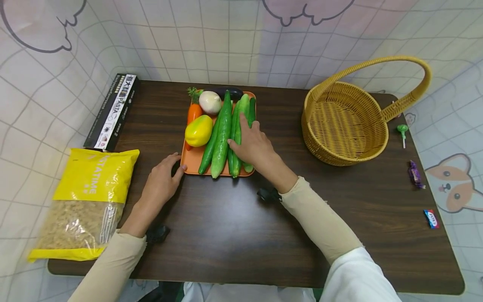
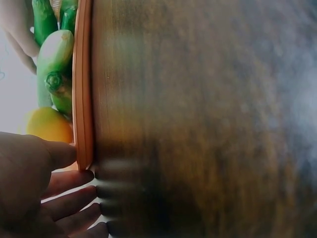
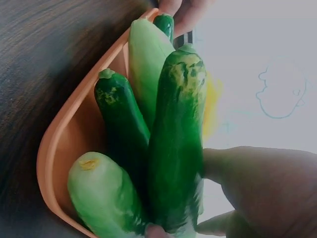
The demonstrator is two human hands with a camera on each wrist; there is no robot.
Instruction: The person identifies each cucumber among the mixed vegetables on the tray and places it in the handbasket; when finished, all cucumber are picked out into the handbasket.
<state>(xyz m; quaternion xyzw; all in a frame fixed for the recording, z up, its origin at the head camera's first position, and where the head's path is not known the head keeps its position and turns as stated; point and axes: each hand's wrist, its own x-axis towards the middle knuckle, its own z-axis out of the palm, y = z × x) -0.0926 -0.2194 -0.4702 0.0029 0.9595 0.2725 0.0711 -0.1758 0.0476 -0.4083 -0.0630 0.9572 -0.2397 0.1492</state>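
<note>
An orange tray [image 1: 194, 161] holds several long green cucumbers, a white radish [image 1: 209, 102], a carrot [image 1: 194, 112], a plump yellow vegetable [image 1: 198, 131] and, at the back, a dark eggplant [image 1: 230, 93]. My right hand [image 1: 253, 143] reaches over the tray's right half. In the right wrist view its thumb and fingers grip a dark green cucumber [image 3: 176, 124] from both sides, above paler ones. At the tray's front left corner, my left hand [image 1: 163, 178] holds the edge between thumb and index finger; its other fingers stay outside the rim [image 2: 83, 99].
On the right stands a yellow wicker basket [image 1: 345, 121] with a tall handle. Along the right edge lie a green lollipop [image 1: 402, 129], a purple-wrapped candy [image 1: 415, 174] and a blue-red packet [image 1: 431, 219]. On the left are a pasta bag [image 1: 86, 201] and a black box [image 1: 113, 111].
</note>
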